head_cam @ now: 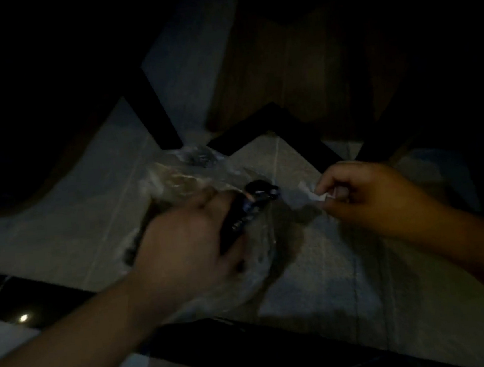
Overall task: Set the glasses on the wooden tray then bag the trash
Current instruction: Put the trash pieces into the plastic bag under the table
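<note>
The scene is dark and blurred. A clear plastic bag (191,170) hangs open above the tiled floor in the middle of the view, with pale crumpled trash inside it. My left hand (181,243) is closed around a dark wrapper or packet (246,209) at the bag's mouth. My right hand (367,197) pinches the bag's right edge (304,194) between thumb and fingers, holding it open. No glasses and no wooden tray can be made out in this view.
Black furniture legs (152,109) cross the grey tiled floor (60,226) behind the bag. A brown wooden surface (297,67) lies at the upper middle. A dark bar (282,349) runs along the bottom, with a small light reflection (23,317) at left.
</note>
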